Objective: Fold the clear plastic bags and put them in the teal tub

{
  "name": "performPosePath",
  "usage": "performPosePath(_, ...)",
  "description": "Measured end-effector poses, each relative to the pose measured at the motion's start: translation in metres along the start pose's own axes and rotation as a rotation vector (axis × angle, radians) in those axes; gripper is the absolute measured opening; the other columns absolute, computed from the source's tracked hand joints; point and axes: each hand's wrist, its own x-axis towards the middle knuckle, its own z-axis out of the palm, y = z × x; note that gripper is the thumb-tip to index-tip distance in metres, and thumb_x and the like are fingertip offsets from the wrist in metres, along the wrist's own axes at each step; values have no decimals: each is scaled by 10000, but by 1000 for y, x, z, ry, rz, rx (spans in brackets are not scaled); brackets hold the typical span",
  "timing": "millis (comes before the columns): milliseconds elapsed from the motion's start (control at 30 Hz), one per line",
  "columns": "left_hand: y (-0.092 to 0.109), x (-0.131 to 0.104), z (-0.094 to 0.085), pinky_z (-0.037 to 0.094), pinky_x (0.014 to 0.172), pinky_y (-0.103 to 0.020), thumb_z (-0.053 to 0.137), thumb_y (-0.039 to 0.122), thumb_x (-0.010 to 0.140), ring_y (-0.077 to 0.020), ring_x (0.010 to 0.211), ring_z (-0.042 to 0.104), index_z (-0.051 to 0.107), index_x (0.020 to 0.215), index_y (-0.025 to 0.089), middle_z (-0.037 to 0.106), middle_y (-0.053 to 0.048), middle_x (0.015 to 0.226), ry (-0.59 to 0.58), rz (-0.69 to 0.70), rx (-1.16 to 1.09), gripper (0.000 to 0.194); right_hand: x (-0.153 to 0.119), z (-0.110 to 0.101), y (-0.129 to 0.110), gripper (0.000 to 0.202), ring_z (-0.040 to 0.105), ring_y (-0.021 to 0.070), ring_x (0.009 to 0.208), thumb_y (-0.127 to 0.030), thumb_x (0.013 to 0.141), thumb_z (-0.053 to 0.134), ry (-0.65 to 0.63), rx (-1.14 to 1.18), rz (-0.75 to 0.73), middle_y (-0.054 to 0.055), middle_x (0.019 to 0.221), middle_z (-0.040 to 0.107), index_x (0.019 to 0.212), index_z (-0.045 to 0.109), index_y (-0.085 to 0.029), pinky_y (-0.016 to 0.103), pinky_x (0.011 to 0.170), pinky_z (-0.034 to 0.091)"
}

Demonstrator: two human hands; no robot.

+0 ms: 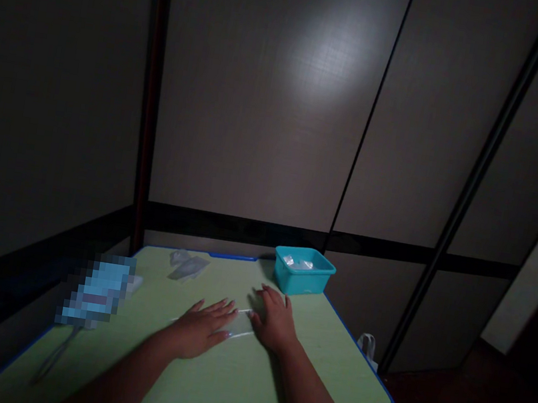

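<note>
A flat clear plastic bag point(242, 323) with pale edges lies on the green tabletop, partly covered by my hands. My left hand point(202, 329) is spread flat over its left and middle part, palm down, fingers stretched to the right. At the bag's right end rests my right hand point(275, 319), its fingers apart and a little bent, the thumb at the bag's edge. Neither hand is visibly gripping anything. Behind the right hand stands a turquoise plastic basket point(302, 282) with small whitish packets point(297, 262) inside.
Crumpled clear plastic point(187, 265) lies at the back left of the table point(324, 371), which has a blue rim. A blurred-out blue item point(98, 290) with a strap is on the left. Tall cabinet panels point(260, 126) rise behind. A white bag point(367, 347) shows beyond the right edge.
</note>
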Motion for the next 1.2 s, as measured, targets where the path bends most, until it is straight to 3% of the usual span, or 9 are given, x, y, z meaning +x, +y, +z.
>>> performPosePath(133, 0, 0, 0, 86, 1025, -567, 243, 493, 894, -221, 1340, 126, 163, 1363, 392, 144, 23, 1463, -2, 0, 2, 487, 3, 13, 13, 518, 196, 206, 1308, -354, 826, 396, -156, 9, 159, 52, 1437, 249, 1324, 297, -250, 547, 1014, 66)
performPosePath(433, 0, 0, 2, 73, 1029, -569, 250, 510, 888, -227, 1339, 130, 179, 1360, 390, 156, 23, 1460, 0, -6, -19, 492, 2, 15, 23, 538, 142, 174, 1331, -154, 816, 299, -111, -52, 351, 76, 1439, 232, 1351, 260, -197, 562, 1017, 74)
performPosePath(600, -5, 4, 6, 85, 1056, -523, 266, 531, 880, -214, 1335, 146, 99, 1384, 330, 142, 9, 1456, 84, -37, -132, 567, -1, 7, 12, 514, 98, 198, 1339, -347, 875, 283, -104, -34, 192, 55, 1452, 192, 1373, 226, -234, 566, 1017, -41)
performPosePath(700, -15, 8, 5, 161, 1077, -407, 285, 527, 878, -196, 1326, 173, 79, 1404, 238, 155, -30, 1450, 243, -78, -307, 635, -4, 3, 6, 545, 94, 215, 1339, -479, 863, 289, -234, -20, 60, 22, 1447, 210, 1374, 210, -305, 591, 989, -104)
performPosePath(833, -32, 8, -1, 172, 1083, -336, 312, 486, 882, -169, 1328, 171, 134, 1404, 210, 163, -25, 1456, 452, -113, -336, 617, -7, 0, 3, 524, 99, 201, 1339, -498, 890, 158, -329, -33, 40, 8, 1453, 177, 1381, 180, -317, 589, 987, -108)
performPosePath(900, -38, 5, -1, 154, 1085, -358, 307, 485, 883, -171, 1335, 147, 124, 1404, 202, 132, -34, 1464, 427, -133, -254, 622, -7, 0, 2, 515, 89, 194, 1341, -490, 897, 125, -332, -52, 36, -1, 1459, 145, 1383, 161, -324, 585, 992, -98)
performPosePath(1067, -38, -11, 4, 96, 1071, -471, 331, 507, 870, -208, 1336, 151, 191, 1385, 276, 178, -29, 1455, 176, -100, -85, 582, -8, 0, 1, 482, 96, 189, 1340, -463, 907, 109, -317, -85, 33, -16, 1460, 131, 1378, 136, -361, 591, 1001, -34)
performPosePath(1200, -38, -25, 0, 127, 1074, -450, 343, 450, 882, -194, 1320, 216, 255, 1369, 271, 253, -30, 1440, 313, -137, -40, 526, -9, -1, -1, 474, 96, 178, 1340, -431, 912, 118, -290, -77, 55, -15, 1457, 151, 1379, 145, -352, 589, 1006, -8)
